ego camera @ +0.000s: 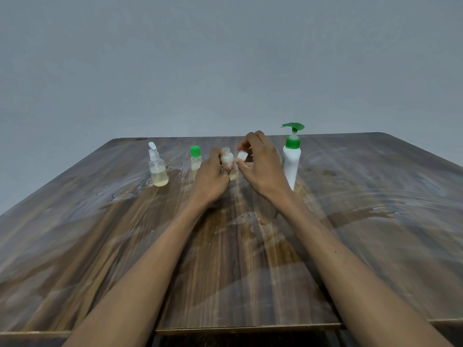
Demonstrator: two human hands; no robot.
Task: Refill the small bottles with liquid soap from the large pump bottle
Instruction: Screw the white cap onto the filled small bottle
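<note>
Pinched between my right hand [260, 169] thumb and fingertips: small white screw cap [242, 155], off and just beside the open neck. Left hand [211, 179] wraps the small clear plastic bottle [227, 160], upright on the streaky brown wooden table [375, 221], a little pale soap in its base. Tall white pump bottle with green head [292, 161] stands close on the right. Best to park the cap nearby, keep the bottle steady and vertical, then bring its narrow mouth squarely under the spout; wet tabletop looks slippery. Green-capped small bottle [195, 159] and clear spray bottle [157, 169] wait further left.
</note>
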